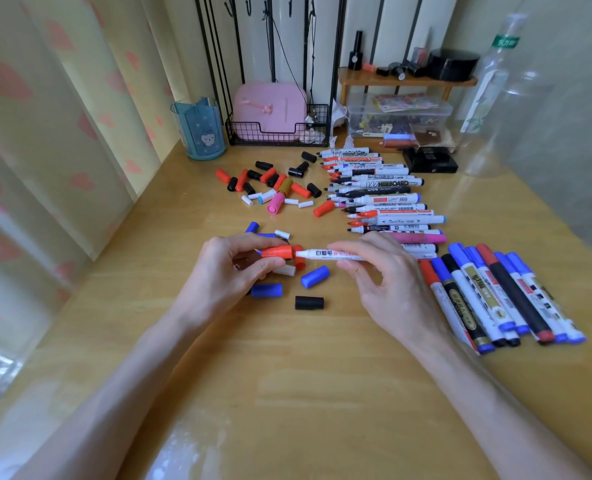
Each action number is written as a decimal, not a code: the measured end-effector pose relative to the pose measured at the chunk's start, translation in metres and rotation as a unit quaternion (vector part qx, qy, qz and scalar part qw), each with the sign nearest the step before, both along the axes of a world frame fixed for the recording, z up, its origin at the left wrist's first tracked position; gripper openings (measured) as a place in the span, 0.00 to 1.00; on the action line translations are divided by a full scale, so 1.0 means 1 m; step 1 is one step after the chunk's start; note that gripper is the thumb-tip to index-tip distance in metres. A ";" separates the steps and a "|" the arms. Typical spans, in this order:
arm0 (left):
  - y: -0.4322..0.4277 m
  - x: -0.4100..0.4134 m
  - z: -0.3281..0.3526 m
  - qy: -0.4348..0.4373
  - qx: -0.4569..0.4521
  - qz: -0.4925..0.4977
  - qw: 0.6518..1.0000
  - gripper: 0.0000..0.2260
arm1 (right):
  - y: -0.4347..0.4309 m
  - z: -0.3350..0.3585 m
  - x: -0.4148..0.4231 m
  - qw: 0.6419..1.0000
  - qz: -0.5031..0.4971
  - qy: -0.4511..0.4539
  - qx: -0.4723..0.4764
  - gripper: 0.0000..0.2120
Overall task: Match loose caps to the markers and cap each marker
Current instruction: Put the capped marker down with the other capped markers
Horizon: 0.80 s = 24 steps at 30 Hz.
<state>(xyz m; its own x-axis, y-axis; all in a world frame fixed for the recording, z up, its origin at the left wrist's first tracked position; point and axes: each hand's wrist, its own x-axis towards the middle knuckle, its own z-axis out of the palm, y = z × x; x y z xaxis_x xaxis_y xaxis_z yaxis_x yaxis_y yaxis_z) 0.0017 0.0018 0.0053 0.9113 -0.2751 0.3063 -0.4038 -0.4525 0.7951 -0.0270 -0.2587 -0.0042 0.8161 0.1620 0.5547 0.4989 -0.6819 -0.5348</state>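
Whiteboard marker [322, 253] lies level between both hands above the table [287, 375]. The right hand [388, 271] pinches its white barrel, and the left hand [232, 268] pinches a red cap [276, 252] whose mouth meets the marker's nose (the tip is hidden, so it is probably inside). It looks light, stiff and smooth, so it could slip when pushed. Gripping the barrel close to the nose should keep the push straight, with the cap held by its sides. A blue cap [315, 276] and a black cap [309, 302] lie just beneath the grip, and capped markers [495, 299] lie beside the right hand.
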 end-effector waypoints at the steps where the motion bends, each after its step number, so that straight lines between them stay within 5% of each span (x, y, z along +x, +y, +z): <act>1: -0.001 -0.001 0.000 -0.004 0.003 -0.005 1.000 0.12 | -0.001 0.000 0.000 1.000 0.001 -0.002 0.000 0.13; 18: -0.013 -0.004 -0.008 -0.104 0.112 -0.044 0.987 0.10 | 0.006 -0.003 -0.005 0.998 0.046 0.028 -0.024 0.11; 24: -0.011 0.003 -0.013 -0.133 0.162 0.023 0.978 0.11 | -0.009 -0.004 0.005 0.998 -0.059 0.022 -0.005 0.11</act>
<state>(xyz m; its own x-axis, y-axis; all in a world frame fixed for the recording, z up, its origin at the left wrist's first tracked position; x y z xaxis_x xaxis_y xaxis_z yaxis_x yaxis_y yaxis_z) 0.0052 -0.0091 -0.0072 0.8251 -0.3569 0.4381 -0.5498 -0.6858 0.4768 -0.0216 -0.2673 -0.0083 0.8533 0.0687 0.5168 0.3910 -0.7401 -0.5472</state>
